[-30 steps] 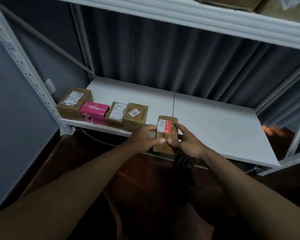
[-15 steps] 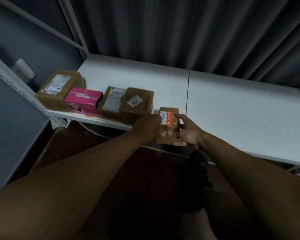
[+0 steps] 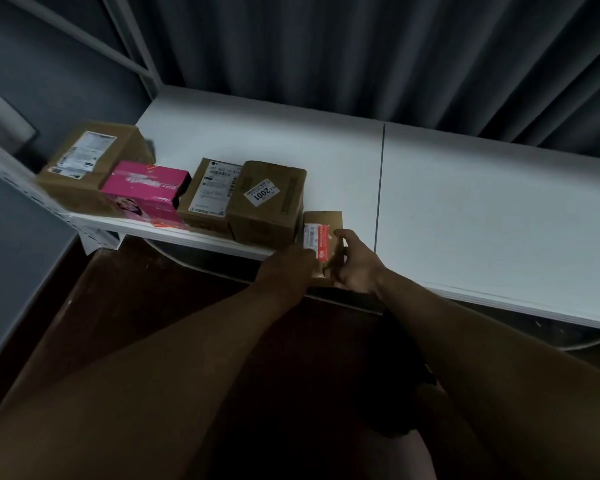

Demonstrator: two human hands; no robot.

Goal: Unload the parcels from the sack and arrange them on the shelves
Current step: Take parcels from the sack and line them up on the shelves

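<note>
A small brown parcel (image 3: 323, 223) with a red and white label lies at the front edge of the white shelf (image 3: 465, 209), just right of a brown box marked 2001 (image 3: 269, 199). My left hand (image 3: 290, 268) grips the parcel's near left corner. My right hand (image 3: 355, 263) holds its right side, fingers curled round the edge. Further left in the same row stand a labelled brown parcel (image 3: 208, 192), a pink box (image 3: 146, 188) and a larger brown box (image 3: 87, 161).
The shelf's right half is bare white board. A white metal upright (image 3: 25, 188) frames the left end, with a diagonal brace (image 3: 129, 39) behind. Dark corrugated wall closes the back. Brown floor lies below the shelf front.
Both hands have carried the small parcel forward and left onto the shelf, beside the 2001 box. My view has dropped, so the upper shelf is out of frame.
</note>
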